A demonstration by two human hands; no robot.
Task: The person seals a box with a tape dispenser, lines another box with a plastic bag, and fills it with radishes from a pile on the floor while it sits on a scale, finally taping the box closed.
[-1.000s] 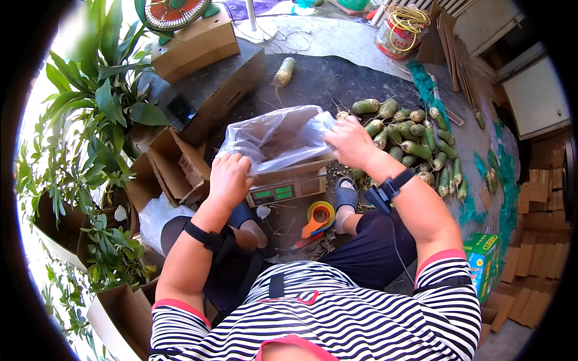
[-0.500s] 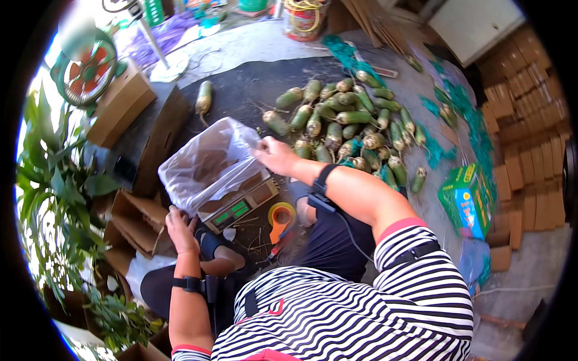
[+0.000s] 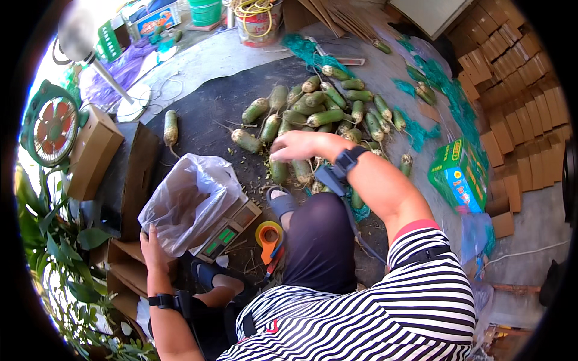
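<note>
A clear plastic bag (image 3: 186, 180) lines a cardboard box that sits on a digital scale (image 3: 226, 231) with green displays. My left hand (image 3: 154, 251) grips the bag at the box's near-left rim, its fingers partly hidden. My right hand (image 3: 296, 146) is over the near-left side of a heap of green radishes (image 3: 313, 108), its fingers stretched out and holding nothing. Just below its fingers is one green radish (image 3: 278, 171). A lone radish (image 3: 171, 127) lies beyond the bag, on the dark mat.
An orange tape dispenser (image 3: 268, 237) lies by my foot, right of the scale. Green netting (image 3: 307, 51) lies behind the heap. To the right stand a green carton (image 3: 459, 171) and stacked cardboard boxes (image 3: 524, 138). At left are a fan (image 3: 53, 131) and leafy plants (image 3: 66, 253).
My right hand has let go of the bag's far-right rim and moved right, over the radish heap. My left hand stays at the bag's rim. The view has shifted.
</note>
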